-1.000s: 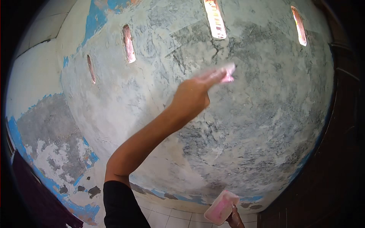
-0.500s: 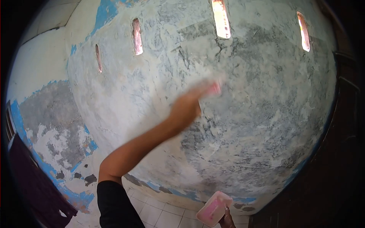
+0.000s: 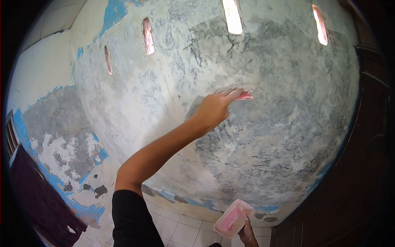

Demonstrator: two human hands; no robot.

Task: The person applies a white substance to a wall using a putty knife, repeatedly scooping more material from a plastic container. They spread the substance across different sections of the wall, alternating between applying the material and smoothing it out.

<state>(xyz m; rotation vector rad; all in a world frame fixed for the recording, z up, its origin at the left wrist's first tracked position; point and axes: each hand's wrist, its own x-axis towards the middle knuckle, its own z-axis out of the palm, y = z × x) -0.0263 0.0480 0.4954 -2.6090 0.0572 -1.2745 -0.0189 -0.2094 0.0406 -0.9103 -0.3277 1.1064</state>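
Observation:
My left hand point(image 3: 216, 108) reaches across to the middle of the wall and is closed on a small red putty spreader point(image 3: 246, 95). The spreader's edge lies against the wall point(image 3: 271, 123), which is patchy grey with whitish filler smeared over it. Whitish paste coats the fingers, and they hide part of the spreader. Low down, my right hand point(image 3: 247, 234) grips a shallow rectangular plastic tray point(image 3: 221, 231) by its right side. The tray is tilted, with pink and whitish residue inside.
Narrow slots point(image 3: 233, 16) pierce the upper wall. A dark purple cloth point(image 3: 35, 193) hangs at lower left, beside a wall with peeling blue paint. White floor tiles point(image 3: 183, 234) lie below. A dark brown surface point(image 3: 349, 185) borders the right.
My left hand has moved a little to the right and slightly down along the wall with the spreader. The tray in my right hand has shifted slightly upward in view.

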